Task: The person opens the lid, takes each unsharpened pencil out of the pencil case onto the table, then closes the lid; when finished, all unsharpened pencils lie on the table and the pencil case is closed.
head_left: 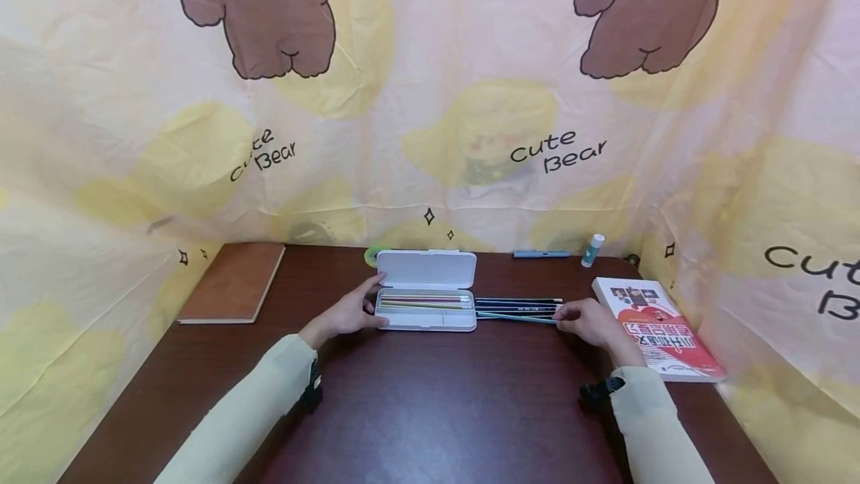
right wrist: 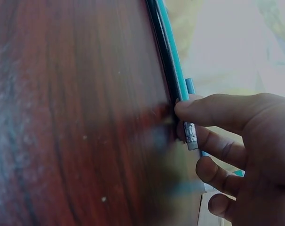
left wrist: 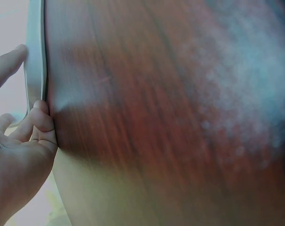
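A white pencil case [head_left: 427, 311] lies open on the dark wooden desk [head_left: 430, 402], its lid tilted up at the back, with coloured pencils inside. My left hand [head_left: 349, 314] holds the case's left end, thumb and fingers against its edge [left wrist: 35, 70]. Right of the case lies a row of dark pencils [head_left: 517, 305]. My right hand [head_left: 591, 322] pinches the end of a teal pencil [head_left: 516, 317] at the front of that row. In the right wrist view, my thumb and fingers [right wrist: 213, 113] grip the teal pencil [right wrist: 173, 61] near its metal eraser end.
A brown notebook [head_left: 235, 281] lies at the back left. A red-and-white book [head_left: 655, 327] lies at the right edge. A glue stick [head_left: 593, 249], a blue pen [head_left: 540, 253] and a green tape roll [head_left: 372, 255] sit along the back by the bear-print curtain.
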`<state>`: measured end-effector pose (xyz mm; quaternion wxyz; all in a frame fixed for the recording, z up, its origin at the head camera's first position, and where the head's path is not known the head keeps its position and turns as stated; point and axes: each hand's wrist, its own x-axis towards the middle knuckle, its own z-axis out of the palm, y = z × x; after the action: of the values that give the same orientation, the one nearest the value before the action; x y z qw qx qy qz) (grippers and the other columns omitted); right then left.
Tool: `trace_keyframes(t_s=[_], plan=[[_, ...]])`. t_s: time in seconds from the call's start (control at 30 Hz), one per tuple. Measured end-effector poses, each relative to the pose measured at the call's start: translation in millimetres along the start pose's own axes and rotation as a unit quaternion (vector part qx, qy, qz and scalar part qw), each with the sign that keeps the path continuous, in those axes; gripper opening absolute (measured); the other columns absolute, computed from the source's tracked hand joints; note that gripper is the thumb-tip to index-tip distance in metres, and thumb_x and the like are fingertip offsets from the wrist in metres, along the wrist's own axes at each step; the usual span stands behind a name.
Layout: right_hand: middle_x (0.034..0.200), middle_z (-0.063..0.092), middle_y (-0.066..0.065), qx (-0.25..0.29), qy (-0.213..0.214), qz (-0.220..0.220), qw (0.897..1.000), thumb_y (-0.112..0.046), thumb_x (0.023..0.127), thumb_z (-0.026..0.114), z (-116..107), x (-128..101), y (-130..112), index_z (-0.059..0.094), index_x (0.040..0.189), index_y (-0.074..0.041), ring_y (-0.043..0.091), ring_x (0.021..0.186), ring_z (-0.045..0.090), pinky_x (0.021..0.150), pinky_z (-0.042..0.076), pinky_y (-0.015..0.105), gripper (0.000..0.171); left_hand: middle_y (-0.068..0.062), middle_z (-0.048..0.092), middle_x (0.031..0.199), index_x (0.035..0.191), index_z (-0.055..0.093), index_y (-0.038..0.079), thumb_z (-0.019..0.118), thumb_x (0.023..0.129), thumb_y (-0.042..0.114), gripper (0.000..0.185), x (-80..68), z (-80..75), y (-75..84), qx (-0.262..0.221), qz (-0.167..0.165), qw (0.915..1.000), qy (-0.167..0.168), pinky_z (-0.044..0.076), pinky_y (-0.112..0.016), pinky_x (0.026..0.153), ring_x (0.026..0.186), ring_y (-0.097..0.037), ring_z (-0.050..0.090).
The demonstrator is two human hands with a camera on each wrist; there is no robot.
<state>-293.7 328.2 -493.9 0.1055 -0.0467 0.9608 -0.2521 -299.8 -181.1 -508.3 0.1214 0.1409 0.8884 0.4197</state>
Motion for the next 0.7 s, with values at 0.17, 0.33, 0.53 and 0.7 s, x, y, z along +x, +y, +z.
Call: trace_keyframes(t_s=[0.17,0.33,0.53,0.7], plan=[[0.115,0.07,0.012,0.0,-0.005,0.01,1.0,-0.02,0.091,0.072,0.0,2.1,0.2,0.077,0.103,-0.019,0.028,0.102,0.055,0.091,0.045,0.051,0.013,-0.013,0.05,0.147,0.16,0.02,0.024,0.084,0.082,0.024,0.101,-0.1,0.2,1.2,-0.003,-0.001,1.0,0.0,0.045,-0.029,0.076,0.09,-0.018,0.054],[0.116,0.07,0.014,-0.001,-0.007,0.016,1.0,-0.021,0.091,0.072,0.1,2.9,0.1,0.077,0.103,-0.019,0.029,0.102,0.055,0.093,0.044,0.054,0.013,-0.013,0.051,0.147,0.16,0.02,0.024,0.084,0.082,0.024,0.101,-0.8,0.1,2.5,-0.002,0.0,1.0,0.0,0.045,-0.029,0.076,0.089,-0.018,0.054],[0.116,0.071,0.012,-0.004,-0.006,0.021,1.0,-0.022,0.091,0.072,1.6,3.3,-0.6,0.078,0.104,-0.022,0.029,0.101,0.056,0.091,0.045,0.052,0.014,-0.013,0.051,0.147,0.16,0.02,0.024,0.084,0.082,0.025,0.1,-1.1,-0.2,3.7,0.004,-0.005,1.0,0.002,0.045,-0.029,0.077,0.09,-0.018,0.054],[0.118,0.07,0.013,-0.003,-0.003,0.019,1.0,-0.022,0.091,0.073,1.8,4.1,-2.3,0.078,0.105,-0.022,0.028,0.102,0.056,0.09,0.045,0.052,0.015,-0.013,0.051,0.147,0.16,0.02,0.022,0.084,0.082,0.026,0.101,-0.7,0.2,3.2,0.004,-0.005,1.0,0.003,0.045,-0.029,0.077,0.091,-0.018,0.055]])
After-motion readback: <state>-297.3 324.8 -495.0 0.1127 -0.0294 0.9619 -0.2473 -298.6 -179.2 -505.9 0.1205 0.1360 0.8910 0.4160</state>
